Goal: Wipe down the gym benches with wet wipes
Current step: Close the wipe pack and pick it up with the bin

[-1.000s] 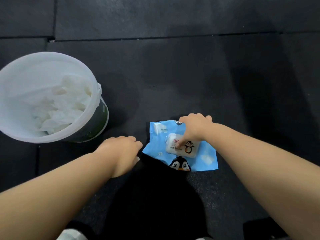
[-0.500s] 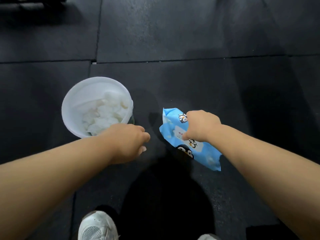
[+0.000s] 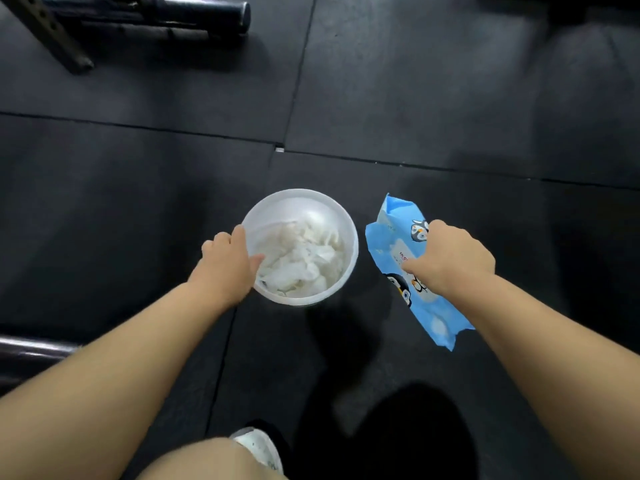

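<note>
At the far left edge of the black rubber floor (image 3: 138,209) we see a metal bar (image 3: 31,348), and in the far left corner a rack's steel frame (image 3: 52,29). Our left hand (image 3: 227,268) grips the near-left rim of the white bucket (image 3: 349,237), thumb hooked inside, over crumpled used wipes (image 3: 301,261). Just beside the bucket, apart from it, our right hand (image 3: 453,258) curls around the blue wet wipes pack (image 3: 391,237), holding it tilted above the floor. A white shoe (image 3: 259,448) shows at the near edge.
</note>
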`<state>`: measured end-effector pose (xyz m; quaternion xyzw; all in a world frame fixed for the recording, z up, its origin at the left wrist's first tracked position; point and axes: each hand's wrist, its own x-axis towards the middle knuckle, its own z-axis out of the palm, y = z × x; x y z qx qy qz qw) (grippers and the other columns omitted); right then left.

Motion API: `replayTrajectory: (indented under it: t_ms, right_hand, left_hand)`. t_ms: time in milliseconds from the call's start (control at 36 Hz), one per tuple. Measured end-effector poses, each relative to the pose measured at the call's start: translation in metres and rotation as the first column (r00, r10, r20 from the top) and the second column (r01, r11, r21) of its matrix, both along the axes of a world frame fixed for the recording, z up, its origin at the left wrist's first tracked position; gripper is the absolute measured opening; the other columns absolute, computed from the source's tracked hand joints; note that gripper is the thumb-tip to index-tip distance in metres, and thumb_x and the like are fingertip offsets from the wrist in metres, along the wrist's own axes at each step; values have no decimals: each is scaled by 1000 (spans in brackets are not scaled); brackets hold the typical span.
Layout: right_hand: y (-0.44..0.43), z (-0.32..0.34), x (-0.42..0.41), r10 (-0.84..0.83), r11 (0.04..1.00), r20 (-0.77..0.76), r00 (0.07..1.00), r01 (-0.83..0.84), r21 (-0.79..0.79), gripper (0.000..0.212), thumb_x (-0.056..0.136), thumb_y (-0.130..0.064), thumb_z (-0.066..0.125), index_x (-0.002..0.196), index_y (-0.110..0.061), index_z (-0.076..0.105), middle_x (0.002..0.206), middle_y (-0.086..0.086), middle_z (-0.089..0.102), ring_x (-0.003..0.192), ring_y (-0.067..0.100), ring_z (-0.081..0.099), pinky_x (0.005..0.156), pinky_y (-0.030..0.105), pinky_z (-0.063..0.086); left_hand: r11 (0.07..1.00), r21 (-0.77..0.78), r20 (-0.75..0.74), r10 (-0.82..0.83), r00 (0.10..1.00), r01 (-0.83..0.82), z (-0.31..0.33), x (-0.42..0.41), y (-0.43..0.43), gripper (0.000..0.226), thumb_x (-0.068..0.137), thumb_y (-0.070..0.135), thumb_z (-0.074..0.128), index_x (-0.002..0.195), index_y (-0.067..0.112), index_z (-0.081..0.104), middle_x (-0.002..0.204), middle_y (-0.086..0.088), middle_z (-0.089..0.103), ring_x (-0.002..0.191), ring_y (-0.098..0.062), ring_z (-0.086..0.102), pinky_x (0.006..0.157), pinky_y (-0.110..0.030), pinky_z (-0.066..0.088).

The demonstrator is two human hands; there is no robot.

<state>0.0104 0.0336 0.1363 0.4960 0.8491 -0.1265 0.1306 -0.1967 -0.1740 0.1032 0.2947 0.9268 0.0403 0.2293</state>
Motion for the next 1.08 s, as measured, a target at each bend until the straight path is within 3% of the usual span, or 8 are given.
replayTrajectory:
  t_ms: [139,306,417,667,778,889,972,1083]
  right_hand:
    - [-4,-4,-14,-33,999,52,998,33,3,35,81,-42,64,92,-16,43,79,-1,52,62,16,53,47,25,34]
    - [-2,1,-20,-82,994,112,990,89,-59,34,78,-38,68,94,-17,46,77,-2,56,61,14,56,45,23,36]
    - [1,3,-21,-110,989,120,987,121,-85,34,75,-38,68,92,-18,46,78,-2,57,63,15,58,48,25,40]
    - [7,-2,-18,-106,989,128,986,117,-89,36,77,-40,70,95,-19,47,77,-3,56,59,11,57,45,22,37]
    - [8,-4,-16,-100,989,132,986,114,-99,36,78,-40,70,94,-19,46,77,-3,57,60,11,57,44,22,36]
    - [10,-4,-15,-106,987,127,986,121,-109,37,78,-41,71,96,-20,47,80,-3,58,59,10,57,44,21,36]
    - [12,-3,-13,-115,986,120,986,128,-106,37,78,-41,71,96,-20,46,79,-3,57,58,9,56,43,21,36]
    - [15,2,-9,-126,984,117,985,139,-109,38,79,-41,72,97,-19,46,84,-2,59,58,8,55,43,21,35]
  left_hand:
    - [945,169,251,232,940,-279,-10,-3,13,33,96,34,38,121,12,36,108,-11,55,90,-29,55,71,-42,47]
    - [888,170,297,368,881,-428,-6,-12,18,25,95,10,34,119,7,41,100,-10,51,77,-24,49,52,-29,33]
    - [864,205,321,384,866,-459,-11,-19,18,11,84,-1,34,83,7,42,78,-6,46,58,-16,34,49,-27,27]
    - [783,281,495,377,783,-555,-19,-28,28,22,69,-6,33,67,14,42,66,0,41,56,-16,34,48,-23,26]
    - [780,347,489,323,810,-521,-20,-35,35,25,69,-9,33,67,16,35,67,0,35,61,-17,30,47,-24,23]
    - [783,416,437,275,857,-463,-16,-41,37,35,87,1,44,111,23,57,97,2,56,87,-14,49,63,-20,36]
    - [836,448,284,204,937,-318,-14,-42,36,11,88,11,48,86,15,57,83,0,60,77,-16,51,60,-24,38]
    - [829,474,206,224,953,-297,-4,-41,37,9,87,22,56,92,22,64,88,9,63,83,-12,57,70,-26,44]
